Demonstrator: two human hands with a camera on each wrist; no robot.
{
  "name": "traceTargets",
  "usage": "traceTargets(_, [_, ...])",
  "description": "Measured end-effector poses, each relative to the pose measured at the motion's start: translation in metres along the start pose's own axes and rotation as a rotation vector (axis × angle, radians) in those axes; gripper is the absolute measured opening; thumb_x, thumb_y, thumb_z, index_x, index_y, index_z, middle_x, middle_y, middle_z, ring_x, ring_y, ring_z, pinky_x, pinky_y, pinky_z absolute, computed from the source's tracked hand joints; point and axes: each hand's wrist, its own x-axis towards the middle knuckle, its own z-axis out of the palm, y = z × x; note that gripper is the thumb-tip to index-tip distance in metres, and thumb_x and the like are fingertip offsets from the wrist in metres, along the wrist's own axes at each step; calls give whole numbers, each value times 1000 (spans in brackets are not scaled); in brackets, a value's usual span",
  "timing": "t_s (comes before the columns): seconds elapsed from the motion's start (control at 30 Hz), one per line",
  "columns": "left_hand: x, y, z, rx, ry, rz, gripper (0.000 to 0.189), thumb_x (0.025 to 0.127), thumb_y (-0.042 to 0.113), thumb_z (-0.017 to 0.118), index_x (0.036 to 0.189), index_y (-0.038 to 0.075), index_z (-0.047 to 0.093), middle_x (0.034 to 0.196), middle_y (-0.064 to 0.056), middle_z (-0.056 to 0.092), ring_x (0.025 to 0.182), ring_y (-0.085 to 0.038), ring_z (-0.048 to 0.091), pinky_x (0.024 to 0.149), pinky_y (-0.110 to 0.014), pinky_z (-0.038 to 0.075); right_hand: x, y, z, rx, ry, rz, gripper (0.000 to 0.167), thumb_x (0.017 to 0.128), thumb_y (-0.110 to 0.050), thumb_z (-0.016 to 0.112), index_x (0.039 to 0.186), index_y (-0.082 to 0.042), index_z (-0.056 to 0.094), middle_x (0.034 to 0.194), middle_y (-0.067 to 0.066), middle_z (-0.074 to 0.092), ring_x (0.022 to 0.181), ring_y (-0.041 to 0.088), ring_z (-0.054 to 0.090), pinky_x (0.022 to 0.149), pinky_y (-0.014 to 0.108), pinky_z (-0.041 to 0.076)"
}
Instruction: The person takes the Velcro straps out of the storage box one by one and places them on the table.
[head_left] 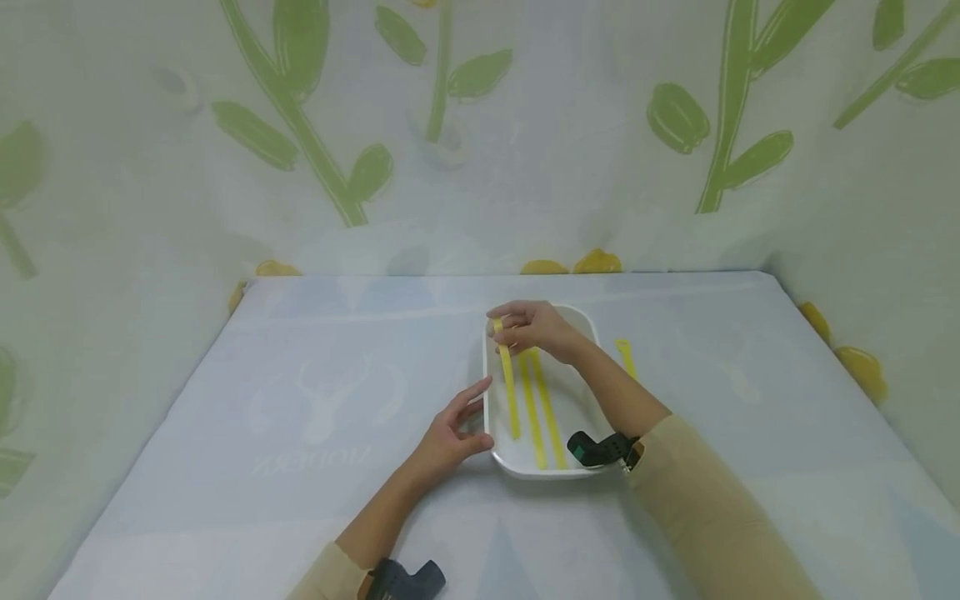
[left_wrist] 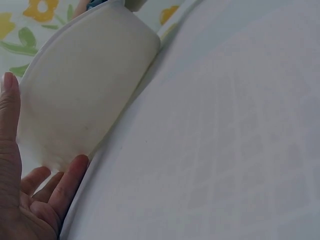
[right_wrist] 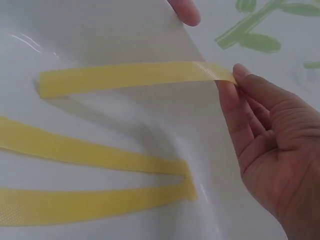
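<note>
My right hand [head_left: 542, 329] is over the far left part of a white rectangular tray [head_left: 525, 472]. Its thumb and fingers pinch one end of a flat yellow strip [right_wrist: 130, 78], which slants down inside the tray along its left side. Two more yellow strips [right_wrist: 100, 152] lie on the tray floor, their far ends close together. At the tray's near left side is my left hand [head_left: 442, 442], fingers and thumb spread against the outer wall. In the left wrist view, the fingertips [left_wrist: 75, 167] touch low on that wall.
Another yellow strip [head_left: 626, 358] lies on the tablecloth to the right of the tray, partly hidden by the right forearm. A pale printed cloth [head_left: 322, 467] covers the table. Behind it hangs a curtain [head_left: 555, 167] with green leaves and yellow flowers.
</note>
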Motion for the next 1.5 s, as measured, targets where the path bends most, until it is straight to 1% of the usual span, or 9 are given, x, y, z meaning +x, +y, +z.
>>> traceTargets(0.17, [1, 0, 1, 1, 5, -11, 82, 79, 36, 73, 148, 20, 32, 154, -5, 28, 135, -33, 37, 85, -31, 54, -3, -6, -4, 88, -10, -38, 54, 83, -3, 69, 132, 3, 49, 127, 18, 60, 88, 19, 69, 77, 33, 57])
traceTargets(0.33, [4, 3, 0, -2, 7, -3, 87, 74, 47, 73, 147, 22, 33, 154, -4, 28, 136, -32, 36, 86, -33, 54, -4, -9, -11, 126, -9, -56, 59, 81, -1, 71, 135, -3, 48, 138, 19, 50, 93, 19, 68, 78, 34, 56])
traceTargets(0.63, [6, 0, 0, -34, -1, 1, 96, 69, 50, 74, 148, 17, 31, 155, -6, 26, 137, -33, 34, 85, -30, 54, -7, -8, -24, 146, 58, -82, 62, 82, 2, 68, 139, -5, 45, 143, 15, 46, 88, 19, 69, 80, 32, 56])
traceTargets(0.87, [6, -1, 0, -47, -4, 21, 96, 69, 50, 73, 148, 16, 31, 154, -10, 27, 136, -35, 35, 84, -29, 54, -11, -16, -30, 198, 83, -108, 64, 82, 4, 67, 141, -4, 41, 145, 14, 43, 106, 30, 63, 80, 29, 55])
traceTargets(1.1, [6, -1, -1, -40, -9, 38, 94, 71, 48, 74, 148, 14, 31, 155, -10, 26, 136, -36, 34, 85, -29, 54, -23, -30, -40, 270, 129, -114, 60, 82, 5, 68, 137, -7, 47, 145, 13, 44, 87, 15, 69, 79, 28, 56])
traceTargets(1.2, [6, 0, -1, -37, -4, 25, 96, 69, 49, 74, 148, 15, 31, 155, -7, 26, 137, -35, 34, 85, -29, 54, -28, -34, -45, 268, 130, -118, 59, 83, 5, 66, 137, -7, 46, 146, 16, 42, 87, 15, 69, 79, 28, 56])
traceTargets(1.27, [6, 1, -1, -37, -2, 16, 95, 69, 48, 74, 148, 16, 32, 155, -6, 26, 137, -34, 34, 85, -30, 54, -31, -38, -47, 249, 140, -114, 60, 83, 5, 66, 139, -8, 45, 146, 16, 40, 90, 18, 69, 80, 28, 55])
traceTargets(1.43, [6, 2, -1, -30, -3, -7, 90, 72, 44, 75, 148, 20, 33, 155, -3, 27, 137, -32, 34, 86, -31, 54, -42, -47, -53, 171, 159, -85, 68, 81, 1, 70, 142, -10, 41, 150, 11, 36, 126, 19, 49, 85, 26, 53])
traceTargets(1.5, [5, 1, -1, -25, -3, -11, 88, 73, 43, 75, 147, 21, 33, 155, -3, 27, 137, -31, 35, 86, -31, 54, -46, -51, -56, 144, 151, -77, 71, 80, 2, 71, 143, -10, 40, 151, 10, 35, 128, 20, 47, 87, 26, 52])
